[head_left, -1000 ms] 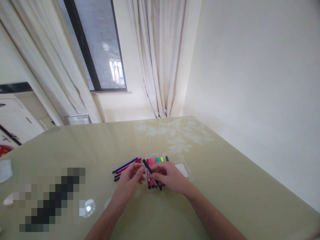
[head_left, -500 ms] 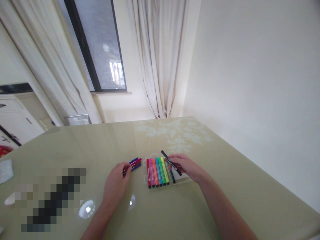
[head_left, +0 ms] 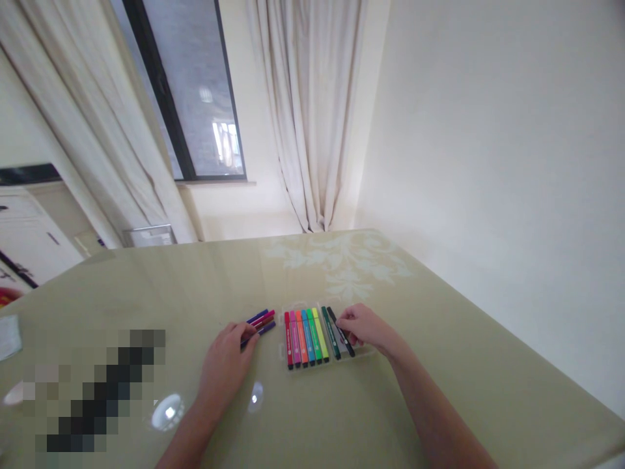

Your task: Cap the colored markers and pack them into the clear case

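A clear plastic marker case (head_left: 364,352) lies unfolded on the table. Its left half holds a row of several bright markers (head_left: 306,337), red through yellow. In the right half lie a dark green marker (head_left: 331,333) and, beside it, a black marker (head_left: 346,340), slightly slanted. My right hand (head_left: 366,327) is closed, its fingertips pinching the black marker from the right. Left of the case, my left hand (head_left: 228,352) curls its fingers around a small bunch of markers (head_left: 263,320) in blue, magenta, brown and purple. Their near ends are hidden under the hand.
The glossy table (head_left: 303,417) reflects ceiling lights. A blurred-out dark patch (head_left: 105,391) covers something at the left, with a pale packet (head_left: 8,335) at the table's edge. Beyond stand curtains (head_left: 317,117), a window (head_left: 200,85) and a white wall (head_left: 498,143).
My right hand has lowered the black marker from above the case into its right half, beside the dark green one. My left hand stays at the bunch of markers.
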The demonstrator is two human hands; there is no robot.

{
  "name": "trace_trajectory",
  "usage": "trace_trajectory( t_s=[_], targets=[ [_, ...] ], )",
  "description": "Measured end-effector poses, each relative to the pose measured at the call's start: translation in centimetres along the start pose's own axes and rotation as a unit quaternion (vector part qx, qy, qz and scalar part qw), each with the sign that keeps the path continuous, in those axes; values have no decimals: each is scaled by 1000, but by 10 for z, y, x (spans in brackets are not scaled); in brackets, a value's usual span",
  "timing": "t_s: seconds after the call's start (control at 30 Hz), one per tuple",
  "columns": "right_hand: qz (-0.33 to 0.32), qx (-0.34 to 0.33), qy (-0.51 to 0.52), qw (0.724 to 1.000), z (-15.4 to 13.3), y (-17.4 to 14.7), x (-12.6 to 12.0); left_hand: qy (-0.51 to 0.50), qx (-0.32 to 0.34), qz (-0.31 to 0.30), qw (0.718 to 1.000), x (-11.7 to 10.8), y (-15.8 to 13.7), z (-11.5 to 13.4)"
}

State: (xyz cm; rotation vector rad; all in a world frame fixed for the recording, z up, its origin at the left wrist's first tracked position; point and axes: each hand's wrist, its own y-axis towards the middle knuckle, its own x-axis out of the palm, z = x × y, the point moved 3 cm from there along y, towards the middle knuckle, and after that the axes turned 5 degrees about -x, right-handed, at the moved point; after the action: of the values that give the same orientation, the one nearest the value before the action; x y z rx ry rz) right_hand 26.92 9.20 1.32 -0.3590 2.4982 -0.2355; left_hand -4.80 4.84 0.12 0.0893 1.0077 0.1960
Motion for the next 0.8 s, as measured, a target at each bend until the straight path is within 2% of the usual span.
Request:
trace_trajectory(
  t_s=[0.17, 0.37, 0.6, 0.8],
  targets=[
    [11, 0, -28, 1000, 3, 4, 7, 7, 5, -4, 1000, 1, 0, -1],
    [54, -22, -46, 997, 0, 4, 8, 26, 8, -2, 1000, 4, -1, -3],
    [54, -43, -152, 986, -9, -1, 5, 29, 9, -10, 999, 4, -1, -1],
    [69, -44, -131, 988, -5, 3, 4, 29, 11, -5, 1000, 3, -2, 2]
  ],
)
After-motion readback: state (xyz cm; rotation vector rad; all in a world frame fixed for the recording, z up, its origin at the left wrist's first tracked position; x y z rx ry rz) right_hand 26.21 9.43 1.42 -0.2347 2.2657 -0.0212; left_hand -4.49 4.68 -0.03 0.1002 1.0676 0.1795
